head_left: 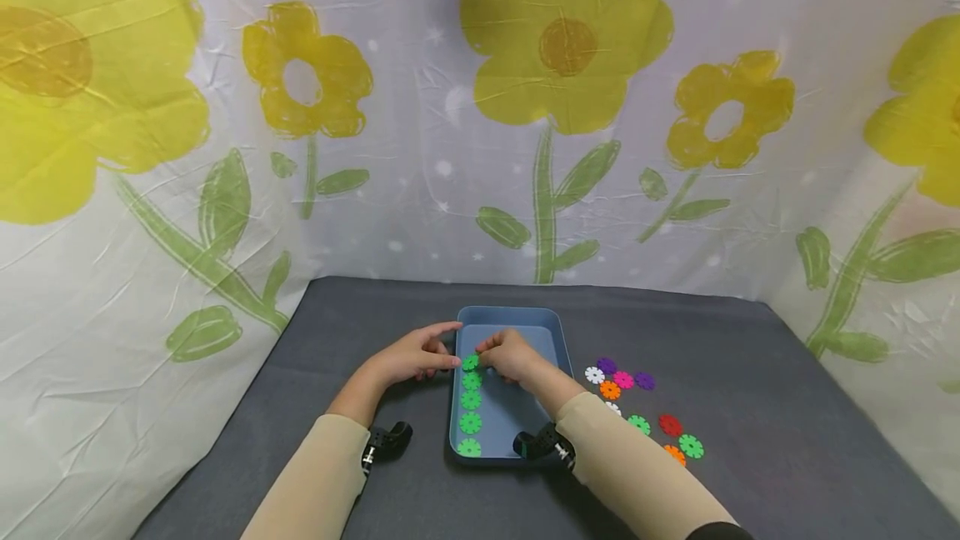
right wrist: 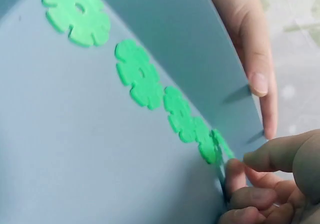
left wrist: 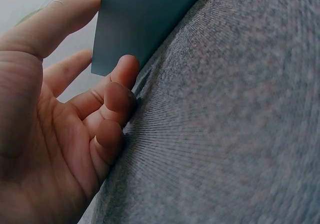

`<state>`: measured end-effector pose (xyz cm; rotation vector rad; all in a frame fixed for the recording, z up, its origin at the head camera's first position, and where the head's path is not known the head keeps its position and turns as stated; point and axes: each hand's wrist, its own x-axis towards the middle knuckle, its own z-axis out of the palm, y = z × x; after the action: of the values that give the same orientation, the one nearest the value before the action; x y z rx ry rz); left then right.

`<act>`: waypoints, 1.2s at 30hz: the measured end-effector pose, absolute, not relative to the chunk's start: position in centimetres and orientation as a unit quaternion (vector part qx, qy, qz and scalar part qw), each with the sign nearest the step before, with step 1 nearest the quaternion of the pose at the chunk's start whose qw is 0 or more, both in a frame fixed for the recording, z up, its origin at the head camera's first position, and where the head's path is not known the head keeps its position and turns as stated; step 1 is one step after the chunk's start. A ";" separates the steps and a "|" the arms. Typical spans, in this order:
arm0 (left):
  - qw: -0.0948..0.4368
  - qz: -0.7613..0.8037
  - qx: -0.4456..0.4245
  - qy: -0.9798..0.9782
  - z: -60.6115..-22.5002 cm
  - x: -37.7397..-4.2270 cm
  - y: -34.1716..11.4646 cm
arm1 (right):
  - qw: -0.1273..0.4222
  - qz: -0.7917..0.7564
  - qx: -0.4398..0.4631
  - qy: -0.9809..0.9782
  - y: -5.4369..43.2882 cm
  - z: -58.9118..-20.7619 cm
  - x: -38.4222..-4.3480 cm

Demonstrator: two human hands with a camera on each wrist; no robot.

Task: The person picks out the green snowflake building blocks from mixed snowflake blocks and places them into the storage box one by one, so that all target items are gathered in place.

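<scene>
A blue rectangular tray [head_left: 513, 419] lies on the table. Along its left side runs a column of several green snowflake discs [head_left: 470, 422], flat and notched round the edge. At the far end of this column, my right hand [head_left: 513, 357] pinches a green snowflake disc [right wrist: 223, 143] between thumb and fingers. That disc stands tilted in the right wrist view, partly hidden by the fingertips. My left hand [head_left: 416, 354] is at the tray's left wall, touching the rim with extended digits. Its other fingers curl loosely outside the wall in the left wrist view, holding nothing.
Right of the tray lie loose snowflake discs: purple [head_left: 644, 381], pink [head_left: 623, 379], white [head_left: 595, 375], orange [head_left: 610, 390], red [head_left: 671, 425] and green [head_left: 691, 446]. My right forearm partly covers some. A dark grey cloth [head_left: 390, 298] covers the table; a flowered curtain [head_left: 420, 190] hangs behind.
</scene>
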<state>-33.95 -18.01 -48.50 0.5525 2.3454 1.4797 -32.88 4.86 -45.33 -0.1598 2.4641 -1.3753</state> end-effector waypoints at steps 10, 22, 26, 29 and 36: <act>0.156 0.514 0.190 0.822 -48.7 -34.1 -18.1 | 0.170 -0.488 -0.079 0.852 6.8 -43.7 -31.5; 0.148 0.512 0.179 0.827 -48.4 -33.9 -18.4 | 0.170 -0.494 -0.156 0.838 11.1 -40.7 -28.4; 0.145 0.513 0.181 0.827 -48.4 -33.7 -18.6 | 0.168 -0.494 -0.177 0.834 12.7 -40.4 -27.5; 0.144 0.512 0.182 0.827 -48.4 -33.7 -18.7 | 0.168 -0.502 -0.182 0.828 13.9 -40.3 -26.8; 0.148 0.515 0.178 0.825 -48.3 -33.6 -18.9 | 0.169 -0.499 -0.179 0.831 16.4 -40.2 -25.3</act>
<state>-33.57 -18.91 -48.34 0.5118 2.3730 1.4820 -25.29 16.35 -40.20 -0.5086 2.3611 -1.4192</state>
